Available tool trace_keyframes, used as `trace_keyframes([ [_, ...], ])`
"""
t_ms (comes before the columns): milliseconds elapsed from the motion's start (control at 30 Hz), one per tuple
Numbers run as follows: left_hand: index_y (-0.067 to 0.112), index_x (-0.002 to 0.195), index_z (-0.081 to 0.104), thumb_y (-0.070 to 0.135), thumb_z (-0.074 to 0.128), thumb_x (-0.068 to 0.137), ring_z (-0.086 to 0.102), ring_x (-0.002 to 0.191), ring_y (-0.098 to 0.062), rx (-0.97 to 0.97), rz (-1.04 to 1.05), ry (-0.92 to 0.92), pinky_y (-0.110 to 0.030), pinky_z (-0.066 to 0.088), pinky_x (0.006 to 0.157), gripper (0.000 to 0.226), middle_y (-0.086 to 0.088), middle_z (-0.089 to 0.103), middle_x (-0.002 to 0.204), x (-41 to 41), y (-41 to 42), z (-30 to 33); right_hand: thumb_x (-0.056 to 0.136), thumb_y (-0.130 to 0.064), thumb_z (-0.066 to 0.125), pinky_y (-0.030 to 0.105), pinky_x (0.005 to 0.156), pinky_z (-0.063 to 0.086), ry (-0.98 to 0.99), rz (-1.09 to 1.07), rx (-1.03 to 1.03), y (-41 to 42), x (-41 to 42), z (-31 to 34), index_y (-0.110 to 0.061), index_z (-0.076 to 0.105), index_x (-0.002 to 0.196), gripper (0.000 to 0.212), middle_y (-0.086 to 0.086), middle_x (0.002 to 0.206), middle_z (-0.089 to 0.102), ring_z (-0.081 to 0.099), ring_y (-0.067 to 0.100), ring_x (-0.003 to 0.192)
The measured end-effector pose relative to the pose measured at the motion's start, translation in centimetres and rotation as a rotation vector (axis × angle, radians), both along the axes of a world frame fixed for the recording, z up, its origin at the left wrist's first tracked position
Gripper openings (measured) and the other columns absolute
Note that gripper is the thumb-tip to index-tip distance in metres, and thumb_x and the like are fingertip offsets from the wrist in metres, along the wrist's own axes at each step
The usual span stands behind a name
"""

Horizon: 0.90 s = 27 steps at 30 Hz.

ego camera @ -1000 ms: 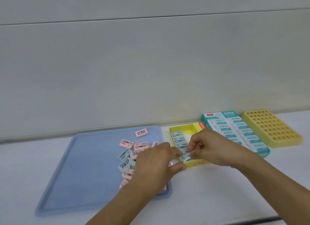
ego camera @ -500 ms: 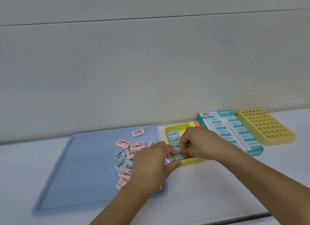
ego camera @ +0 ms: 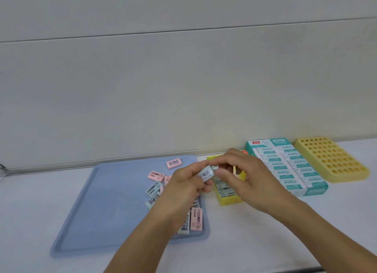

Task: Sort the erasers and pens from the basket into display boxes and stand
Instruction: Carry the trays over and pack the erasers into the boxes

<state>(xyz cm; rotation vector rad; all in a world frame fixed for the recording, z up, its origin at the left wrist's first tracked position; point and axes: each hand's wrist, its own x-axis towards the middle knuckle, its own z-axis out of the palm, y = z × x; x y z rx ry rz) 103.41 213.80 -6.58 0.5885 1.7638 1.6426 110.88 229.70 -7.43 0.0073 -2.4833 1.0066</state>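
Whereas half a second ago both hands were down at the yellow cardboard display box (ego camera: 228,200), the left hand (ego camera: 183,188) and right hand (ego camera: 242,178) now meet above it, fingers of both pinching one pale blue wrapped eraser (ego camera: 206,173), seemingly passing it rightward. More pink and blue erasers (ego camera: 156,176) wait on the blue plastic tray (ego camera: 98,207), so sorting is unfinished.

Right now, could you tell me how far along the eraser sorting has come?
Done: the teal display box looks full, and a few blue erasers already lie in the yellow box. In hand: both hands, left hand and right hand, hold one blue eraser above it. Left: pink and blue erasers scattered on the blue tray; the yellow holed stand holds no pens.
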Motion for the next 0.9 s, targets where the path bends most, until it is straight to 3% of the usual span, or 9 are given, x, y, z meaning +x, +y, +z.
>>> trace_keyframes([
  [100,0.032,0.115,0.067,-0.007,0.046,0.092,0.070,0.096,-0.007,0.013,-0.035,0.069,-0.017,0.050,0.085,0.050,0.004,0.074,0.104,0.6,0.0,0.5,0.087,-0.019,0.068,0.012,0.074,0.041,0.018,0.026,0.007,-0.3,0.2,0.4,-0.037,0.067,0.109,0.028,-0.013,0.084,0.057,0.056,0.010,0.084],
  [167,0.034,0.118,0.060,-0.007,0.049,0.093,0.071,0.097,-0.011,0.015,0.009,0.082,-0.022,0.051,0.092,0.049,0.002,0.073,0.108,0.6,0.0,0.4,0.084,-0.018,0.072,0.013,0.074,0.042,-0.006,0.005,0.037,0.3,0.2,0.1,-0.046,0.062,0.112,0.041,-0.015,0.086,0.056,0.055,0.007,0.083],
  [300,0.024,0.138,0.041,-0.002,0.052,0.096,0.072,0.095,-0.016,0.060,0.028,-0.006,-0.021,0.054,0.089,0.051,0.000,0.071,0.115,0.5,0.2,-0.1,0.087,-0.031,0.064,0.019,0.073,0.044,-0.007,0.029,0.276,0.8,0.3,-0.3,-0.038,0.063,0.112,0.027,-0.017,0.094,0.051,0.050,-0.002,0.087],
  [400,0.016,0.134,0.047,0.003,0.054,0.096,0.072,0.096,-0.020,0.154,0.051,-0.142,-0.020,0.056,0.082,0.040,-0.002,0.074,0.103,0.4,0.3,0.0,0.094,-0.038,0.048,0.020,0.072,0.045,-0.008,0.047,0.368,1.1,0.3,0.0,-0.032,0.061,0.113,0.024,-0.011,0.100,0.053,0.050,0.001,0.090],
  [500,0.008,0.123,0.060,0.021,0.047,0.101,0.072,0.093,-0.023,0.129,0.018,-0.099,-0.025,0.058,0.080,0.029,-0.011,0.075,0.098,0.5,0.3,0.3,0.098,-0.033,0.045,0.013,0.072,0.040,-0.018,0.049,0.246,0.7,0.3,-0.3,-0.033,0.060,0.106,0.017,-0.011,0.090,0.057,0.053,0.002,0.084],
  [600,0.003,0.106,0.068,0.031,0.040,0.103,0.074,0.078,-0.027,0.064,0.052,-0.050,-0.027,0.059,0.067,0.040,-0.016,0.075,0.086,0.6,0.6,0.2,0.097,-0.023,0.054,0.012,0.063,0.040,-0.033,-0.024,0.005,0.0,0.2,-0.7,-0.022,0.061,0.086,0.013,-0.012,0.073,0.060,0.055,0.003,0.070],
  [767,-0.005,0.102,0.061,0.025,0.037,0.105,0.071,0.063,-0.024,0.071,0.093,-0.050,-0.025,0.056,0.055,0.038,-0.018,0.074,0.077,0.4,0.8,-0.2,0.096,-0.017,0.056,0.039,0.071,0.052,-0.089,-0.032,-0.164,-0.4,0.0,-0.6,-0.020,0.063,0.087,0.012,-0.007,0.077,0.065,0.062,0.014,0.073],
  [900,-0.001,0.100,0.059,0.021,0.040,0.104,0.070,0.061,-0.024,0.074,0.132,-0.060,-0.026,0.058,0.056,0.029,-0.017,0.073,0.074,0.0,0.8,-0.3,0.093,-0.018,0.062,0.034,0.074,0.053,-0.139,-0.015,-0.208,-0.5,0.0,-0.5,-0.028,0.067,0.089,0.012,-0.009,0.079,0.066,0.062,0.012,0.075],
])
